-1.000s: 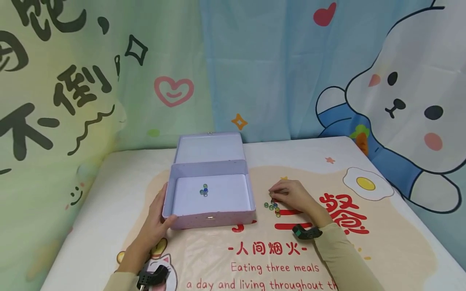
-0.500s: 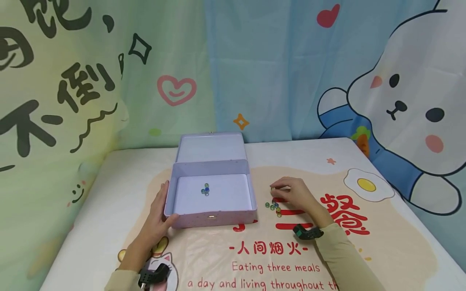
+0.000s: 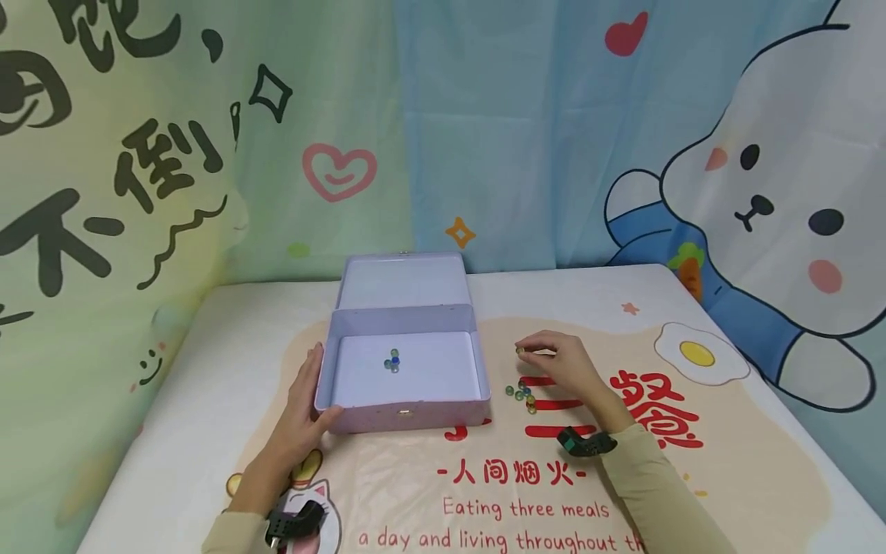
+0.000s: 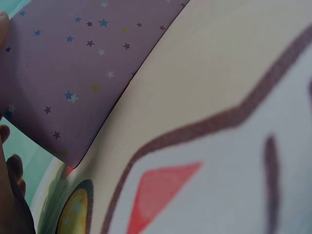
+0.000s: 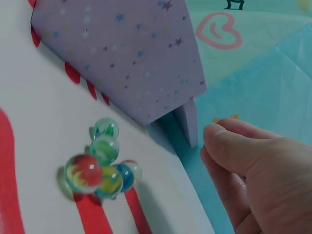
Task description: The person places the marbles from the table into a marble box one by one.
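Note:
A lilac tin box (image 3: 443, 417) with its lid (image 3: 404, 281) tipped back stands on the table. My left hand (image 3: 299, 419) holds its near left corner, fingers along the side and thumb at the front. Several glass marbles (image 3: 394, 360) lie together on its floor. To the right of the box, my right hand (image 3: 566, 362) pinches a marble (image 3: 520, 350) between thumb and fingertips, raised above the table; in the right wrist view the thumb mostly hides it. Just in front of that hand, more marbles (image 5: 84, 173) sit bunched on the tabletop.
The table wears a printed cloth (image 3: 526, 509) with red lettering and a fried-egg picture (image 3: 695, 350). Behind its far edge hangs a patterned curtain (image 3: 477, 138). Star prints cover the box's outside wall (image 4: 87, 63). Each wrist carries a black band (image 3: 294, 523).
My right hand has lifted up and away from the marbles on the table, with one marble pinched in its fingertips. The left hand stays at the box. The head view has shifted slightly.

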Tool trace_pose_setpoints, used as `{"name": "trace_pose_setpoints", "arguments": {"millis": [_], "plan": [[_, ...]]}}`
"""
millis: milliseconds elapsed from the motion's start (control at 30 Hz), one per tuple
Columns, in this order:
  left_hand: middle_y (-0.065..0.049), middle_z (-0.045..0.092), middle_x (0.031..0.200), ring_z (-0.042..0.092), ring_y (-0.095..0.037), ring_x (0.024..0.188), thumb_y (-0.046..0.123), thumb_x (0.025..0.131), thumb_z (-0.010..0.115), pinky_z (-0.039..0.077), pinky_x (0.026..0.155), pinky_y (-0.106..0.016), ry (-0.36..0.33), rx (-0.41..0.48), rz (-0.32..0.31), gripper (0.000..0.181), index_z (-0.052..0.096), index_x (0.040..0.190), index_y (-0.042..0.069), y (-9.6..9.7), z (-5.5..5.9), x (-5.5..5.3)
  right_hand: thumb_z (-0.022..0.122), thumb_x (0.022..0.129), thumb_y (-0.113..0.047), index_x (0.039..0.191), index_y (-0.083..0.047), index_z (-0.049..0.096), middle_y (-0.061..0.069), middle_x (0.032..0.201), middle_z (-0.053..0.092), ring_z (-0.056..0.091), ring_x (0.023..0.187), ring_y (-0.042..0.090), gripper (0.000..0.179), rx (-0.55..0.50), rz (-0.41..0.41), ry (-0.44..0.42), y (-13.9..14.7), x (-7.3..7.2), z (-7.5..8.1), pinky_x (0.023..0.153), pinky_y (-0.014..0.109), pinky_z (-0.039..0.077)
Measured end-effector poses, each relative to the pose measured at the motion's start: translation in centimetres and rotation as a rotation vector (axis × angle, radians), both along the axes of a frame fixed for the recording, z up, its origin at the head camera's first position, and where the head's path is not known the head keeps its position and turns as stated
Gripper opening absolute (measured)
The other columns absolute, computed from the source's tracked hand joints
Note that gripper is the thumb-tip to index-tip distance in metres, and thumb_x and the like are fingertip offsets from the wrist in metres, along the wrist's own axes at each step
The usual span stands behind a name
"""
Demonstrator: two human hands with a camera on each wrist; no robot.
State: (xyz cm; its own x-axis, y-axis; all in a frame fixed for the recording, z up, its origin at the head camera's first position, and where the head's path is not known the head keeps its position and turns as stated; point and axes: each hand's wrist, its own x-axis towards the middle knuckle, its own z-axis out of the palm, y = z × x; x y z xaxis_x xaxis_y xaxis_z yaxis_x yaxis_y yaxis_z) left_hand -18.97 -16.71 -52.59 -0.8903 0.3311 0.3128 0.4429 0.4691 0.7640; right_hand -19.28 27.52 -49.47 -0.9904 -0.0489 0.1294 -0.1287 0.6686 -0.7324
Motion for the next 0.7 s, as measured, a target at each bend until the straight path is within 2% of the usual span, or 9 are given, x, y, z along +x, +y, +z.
{"name": "trace_pose_setpoints", "arguments": {"millis": [300, 533, 700], "plan": [[-0.01, 0.008, 0.161, 0.005, -0.044, 0.145, 0.031, 0.083, 0.064, 0.008, 0.107, -0.072, 0.021, 0.004, -0.011, 0.092, 0.007, 0.154, 0.019, 0.2, -0.1, 0.1, 0.069, 0.086, -0.032, 0.113, -0.013, 0.07, 0.001, 0.112, 0.068, 0.062, 0.107, 0.02, 0.033, -0.075, -0.025, -0.005, -0.8, 0.5, 1.2, 0.095, 0.041, 0.05], [-0.008, 0.008, 0.161, 0.005, -0.041, 0.146, 0.035, 0.083, 0.064, 0.007, 0.107, -0.072, 0.027, 0.009, -0.003, 0.092, 0.008, 0.154, 0.02, 0.0, -0.4, -0.1, 0.07, 0.086, -0.026, 0.11, -0.011, 0.071, 0.001, 0.109, 0.068, 0.064, 0.103, 0.019, 0.028, -0.121, 0.043, -0.001, -2.0, 0.4, 2.7, 0.09, 0.035, 0.052], [-0.006, 0.007, 0.161, 0.005, -0.042, 0.146, 0.04, 0.084, 0.063, 0.008, 0.107, -0.071, 0.048, 0.012, -0.004, 0.091, 0.009, 0.154, 0.019, -0.1, -0.5, -0.3, 0.07, 0.086, -0.025, 0.108, -0.016, 0.071, 0.001, 0.108, 0.068, 0.064, 0.102, 0.019, 0.023, -0.125, 0.096, 0.004, -2.9, -0.1, 3.8, 0.085, 0.03, 0.054]]}}
